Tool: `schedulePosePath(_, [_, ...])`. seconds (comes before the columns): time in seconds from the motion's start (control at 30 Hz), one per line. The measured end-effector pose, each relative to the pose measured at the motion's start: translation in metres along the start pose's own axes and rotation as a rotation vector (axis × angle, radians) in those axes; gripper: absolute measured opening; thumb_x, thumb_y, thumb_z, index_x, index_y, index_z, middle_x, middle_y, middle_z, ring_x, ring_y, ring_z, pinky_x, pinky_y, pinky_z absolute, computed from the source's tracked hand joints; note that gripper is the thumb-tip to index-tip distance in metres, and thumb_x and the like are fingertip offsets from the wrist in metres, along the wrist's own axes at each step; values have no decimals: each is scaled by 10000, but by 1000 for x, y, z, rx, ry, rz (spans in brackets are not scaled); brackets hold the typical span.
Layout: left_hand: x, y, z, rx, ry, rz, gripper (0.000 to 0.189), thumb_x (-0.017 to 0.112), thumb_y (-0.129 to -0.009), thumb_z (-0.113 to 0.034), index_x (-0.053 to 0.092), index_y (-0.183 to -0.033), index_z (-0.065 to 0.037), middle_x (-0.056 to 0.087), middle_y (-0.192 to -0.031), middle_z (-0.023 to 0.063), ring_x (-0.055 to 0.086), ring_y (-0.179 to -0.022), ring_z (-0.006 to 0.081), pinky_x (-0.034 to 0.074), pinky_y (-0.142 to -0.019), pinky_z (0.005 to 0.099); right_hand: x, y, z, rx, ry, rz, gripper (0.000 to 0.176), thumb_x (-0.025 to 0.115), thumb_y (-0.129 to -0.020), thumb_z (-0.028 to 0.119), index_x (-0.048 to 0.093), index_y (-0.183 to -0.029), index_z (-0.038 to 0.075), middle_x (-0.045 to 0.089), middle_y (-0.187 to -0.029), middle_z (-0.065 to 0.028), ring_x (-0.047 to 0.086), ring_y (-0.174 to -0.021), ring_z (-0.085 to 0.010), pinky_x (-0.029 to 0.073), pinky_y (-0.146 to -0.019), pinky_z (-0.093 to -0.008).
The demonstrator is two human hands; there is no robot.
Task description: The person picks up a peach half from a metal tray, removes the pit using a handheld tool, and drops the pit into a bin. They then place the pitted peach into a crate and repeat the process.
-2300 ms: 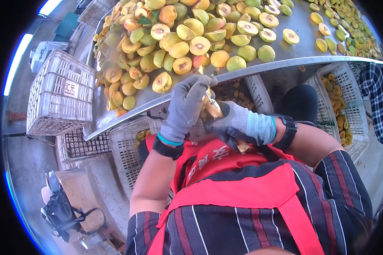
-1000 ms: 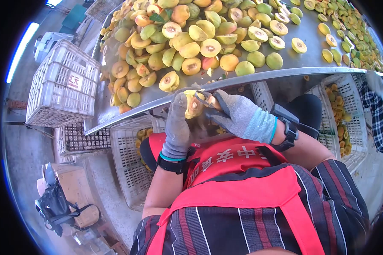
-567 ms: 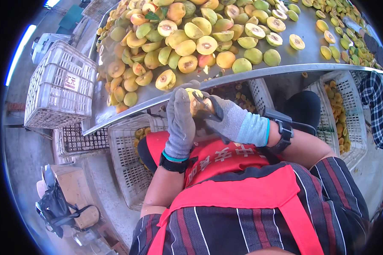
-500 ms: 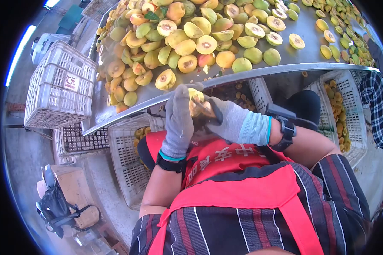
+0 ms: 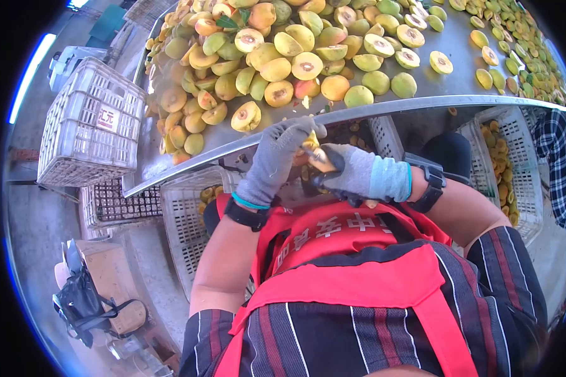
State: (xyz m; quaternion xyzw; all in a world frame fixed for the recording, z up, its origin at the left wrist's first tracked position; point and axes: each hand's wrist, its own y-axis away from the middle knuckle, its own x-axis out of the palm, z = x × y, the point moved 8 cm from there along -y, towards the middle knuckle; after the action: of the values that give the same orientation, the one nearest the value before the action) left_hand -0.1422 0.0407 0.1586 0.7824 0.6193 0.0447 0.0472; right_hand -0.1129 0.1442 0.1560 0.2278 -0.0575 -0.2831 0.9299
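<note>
Gloved in grey, my left hand (image 5: 277, 157) has its fingers wrapped round a yellow piece of fruit (image 5: 310, 142) just below the metal table rim (image 5: 358, 111). Close against it on the right, my right hand (image 5: 349, 169) grips a tool with a light wooden handle (image 5: 321, 160); its working end is hidden near the fruit. Above both hands lies a heap of halved yellow-green fruits (image 5: 275, 69) on the table, some cut side up with brown centres.
A white crate (image 5: 91, 125) stands at the left of the table. Under the rim are another crate (image 5: 185, 220) on the left and a crate with fruit pieces (image 5: 525, 182) on the right. A cardboard box (image 5: 110, 270) with a black bag is at lower left. A checked sleeve (image 5: 554, 163) shows at far right.
My left hand has tilted and moved its wrist left, and its fingers now cover more of the fruit. My right hand has shifted slightly right and down, with the wooden handle more exposed.
</note>
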Motion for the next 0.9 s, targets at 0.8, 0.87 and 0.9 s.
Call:
schedulePosePath(0.8, [5, -3, 24, 87, 350, -565, 394, 451, -915, -412, 559, -978, -38, 582, -736, 68, 548, -577, 144, 459, -525, 237, 0, 2, -17, -133, -279, 69, 229, 615, -776, 210, 531, -888, 29, 559, -622, -68, 533, -460, -151, 429, -407, -274])
schedulePosePath(0.87, [3, 3, 13, 49, 464, -642, 402, 443, -913, -427, 557, -973, -47, 580, -729, 66, 539, -567, 141, 454, -512, 239, 6, 5, -26, -134, -440, 138, 193, 613, -787, 185, 513, -853, 33, 525, -588, -23, 489, -424, -99, 387, -362, -233])
schedulePosePath(0.9, [-1, 9, 15, 11, 588, -721, 411, 434, -911, -443, 555, -969, -55, 578, -721, 63, 531, -557, 138, 448, -498, 241, 0, 6, -34, -171, -501, 69, 189, 610, -797, 187, 516, -876, 43, 531, -593, -23, 498, -440, -106, 397, -370, -236])
